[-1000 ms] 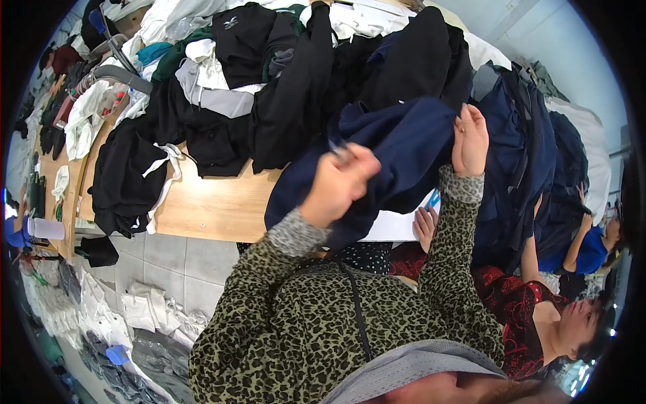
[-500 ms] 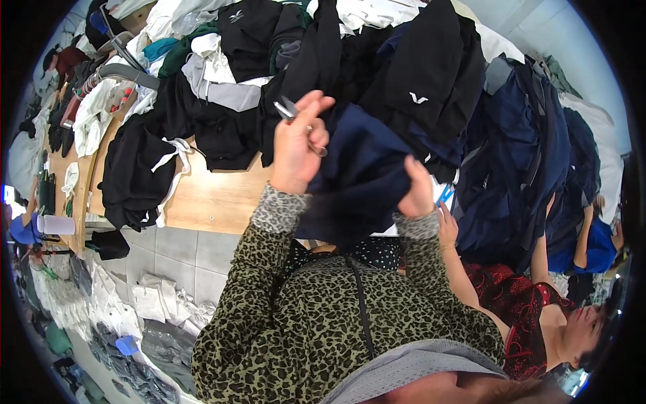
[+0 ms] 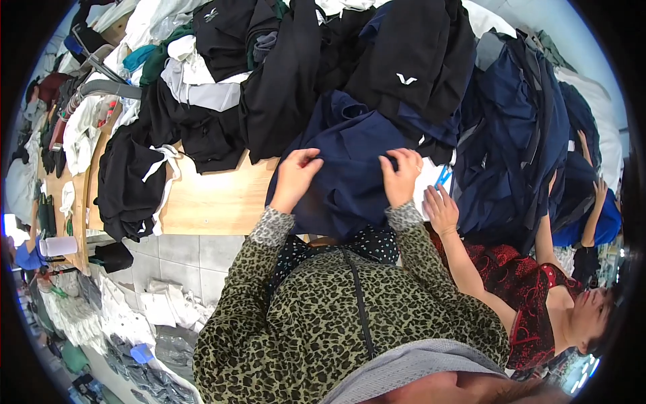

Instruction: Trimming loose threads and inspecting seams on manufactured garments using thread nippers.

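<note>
A navy blue garment (image 3: 346,195) lies bunched at the table's near edge, just in front of me. Over its left part is my left hand (image 3: 296,176), fingers curled toward the thumb; whatever they close on is hidden. At the garment's right side, my right hand (image 3: 402,176) has its thumb and fingers apart, bent over the cloth with nothing visible between them. No scissors show in either hand now. Just right of it, a co-worker's hand (image 3: 441,210) rests by small blue-handled snips (image 3: 443,176) on a white patch.
Black garments (image 3: 410,60) are heaped along the far side. More navy garments (image 3: 515,148) pile up at the right, near the co-worker in red and black (image 3: 538,323). A black garment with white ties (image 3: 131,175) lies left on the wooden table (image 3: 215,195). Bagged clothes (image 3: 171,350) cover floor at left.
Both hands have come down onto the navy garment, which now lies flatter on the table. The scissors seen in my left hand are out of sight. The co-worker's hand has shifted slightly.
</note>
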`<state>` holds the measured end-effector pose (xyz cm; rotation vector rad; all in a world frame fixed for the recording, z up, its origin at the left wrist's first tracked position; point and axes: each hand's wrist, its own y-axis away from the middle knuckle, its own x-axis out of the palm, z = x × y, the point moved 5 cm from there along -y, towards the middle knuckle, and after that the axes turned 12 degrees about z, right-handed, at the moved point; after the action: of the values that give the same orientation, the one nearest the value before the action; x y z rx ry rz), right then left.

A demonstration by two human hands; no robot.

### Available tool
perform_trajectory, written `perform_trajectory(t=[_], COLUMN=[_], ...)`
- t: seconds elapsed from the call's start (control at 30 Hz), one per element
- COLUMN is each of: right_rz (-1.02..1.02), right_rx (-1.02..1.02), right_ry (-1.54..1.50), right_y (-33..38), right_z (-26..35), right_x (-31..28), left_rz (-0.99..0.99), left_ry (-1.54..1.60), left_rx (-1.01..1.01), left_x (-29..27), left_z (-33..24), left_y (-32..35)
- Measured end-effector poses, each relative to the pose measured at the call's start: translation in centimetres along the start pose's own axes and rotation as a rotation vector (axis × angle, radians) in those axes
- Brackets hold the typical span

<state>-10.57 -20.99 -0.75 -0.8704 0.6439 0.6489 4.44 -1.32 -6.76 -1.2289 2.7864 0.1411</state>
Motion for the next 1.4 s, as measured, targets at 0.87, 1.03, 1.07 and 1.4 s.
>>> perform_trajectory(t=[0.87,1.03,1.07,1.4], right_rz=[0.187,0.192,0.155,-0.018], right_rx=[0.530,0.735,0.710,0.961], right_ry=[-1.781,-2.010,-2.047,-2.022], right_y=[-0.2,0.8,0.5,3.4], right_z=[0.1,-6.3,-5.9,-13.8], right_x=[-5.2,-7.5,-8.2,-5.4], left_rz=[-0.043,-0.158,-0.114,0.177], left_ry=[-0.566,-0.615,-0.596,0.304], left_rx=[0.439,0.431,0.369,-0.346], left_x=[10.1,4.7,3.3,-2.2], left_z=[-8.2,-7.8,-7.6,-2.5], left_y=[-0.4,-1.9,-1.9,-1.8])
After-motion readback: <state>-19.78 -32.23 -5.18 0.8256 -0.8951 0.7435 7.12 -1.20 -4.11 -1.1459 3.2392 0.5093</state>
